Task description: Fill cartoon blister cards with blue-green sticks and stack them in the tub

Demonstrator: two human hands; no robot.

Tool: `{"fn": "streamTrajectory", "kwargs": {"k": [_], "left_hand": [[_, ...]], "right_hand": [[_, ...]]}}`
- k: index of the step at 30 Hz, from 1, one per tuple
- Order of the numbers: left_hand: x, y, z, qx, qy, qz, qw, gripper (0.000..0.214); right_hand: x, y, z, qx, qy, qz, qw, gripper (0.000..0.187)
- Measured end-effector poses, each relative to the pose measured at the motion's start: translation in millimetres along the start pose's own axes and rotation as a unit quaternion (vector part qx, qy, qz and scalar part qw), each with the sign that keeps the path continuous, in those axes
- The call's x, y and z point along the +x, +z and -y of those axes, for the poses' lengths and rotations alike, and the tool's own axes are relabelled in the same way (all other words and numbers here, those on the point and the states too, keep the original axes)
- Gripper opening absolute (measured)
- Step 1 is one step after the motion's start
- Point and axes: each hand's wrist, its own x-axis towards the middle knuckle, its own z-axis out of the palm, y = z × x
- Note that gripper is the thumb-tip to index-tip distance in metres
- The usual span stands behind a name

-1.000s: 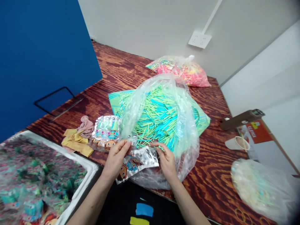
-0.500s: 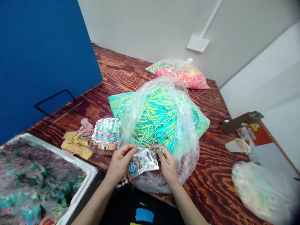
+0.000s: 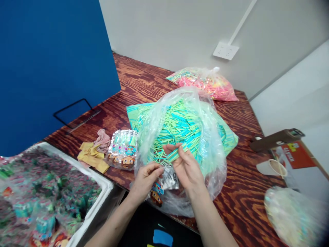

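Green and blue thin sticks [image 3: 180, 123] fill a large clear plastic bag [image 3: 218, 151] that lies wide at the mouth on the table. Over its near side my right hand [image 3: 186, 168] is closed around a small bunch of green sticks [image 3: 176, 155]. Pinched in my left hand [image 3: 147, 180] is the edge of a silvery printed packet [image 3: 171, 180] with a brown cartoon face; part of it hides behind my fingers. Just left of the big bag lie several filled packets [image 3: 124, 147] of the same print.
A tied bag of pink and green sticks [image 3: 205, 84] lies near the wall. Yellow and pink gloves [image 3: 95, 159] sit at left, above a white foam box [image 3: 102, 188] of packets. A brown bottle [image 3: 275, 140], a paper cup [image 3: 271, 168] and another clear bag [image 3: 293, 216] are at right.
My right hand has risen and turned palm up, showing the bunch of green sticks. My left hand stays low at the packet. The whole view has shifted slightly.
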Motion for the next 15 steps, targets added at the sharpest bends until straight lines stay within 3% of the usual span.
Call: {"fn": "streamTrajectory", "kwargs": {"k": [4, 9, 12, 15], "left_hand": [[1, 0.5, 3, -0.015, -0.004, -0.015, 1.000, 0.024], [1, 2.5, 6, -0.026, 0.005, -0.023, 0.999, 0.023], [2, 4.9, 6, -0.061, -0.014, -0.039, 0.997, 0.024], [4, 9.1, 6, -0.082, -0.020, -0.059, 0.995, 0.023]], "right_hand": [[-15, 1, -9, -0.094, 0.026, 0.000, 0.995, 0.019], [-29, 3, -5, -0.173, 0.050, 0.067, 0.981, 0.022], [-31, 5, -2, -0.143, 0.026, 0.067, 0.987, 0.029], [-29, 6, -3, -0.101, 0.005, 0.048, 0.994, 0.021]]}}
